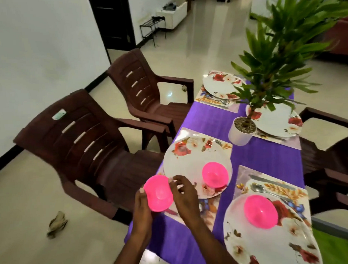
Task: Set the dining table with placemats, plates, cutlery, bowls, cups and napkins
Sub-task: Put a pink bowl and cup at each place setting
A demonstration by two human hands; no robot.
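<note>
pink bowl held at table edge

head view: left hand (141, 210) grips a round pink plastic bowl (159, 193) just left of the floral white plate (190, 161). right hand (184, 194), fingers loosely curled, touches the bowl's rim. a second pink bowl (215, 174) sits on that plate.

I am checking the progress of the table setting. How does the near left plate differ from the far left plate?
The near left plate carries a pink bowl; the far left plate carries none. The near left plate looks larger, being closer to the camera, while plant leaves overlap the far left plate. Both are white, floral, and lie on placemats.
</note>
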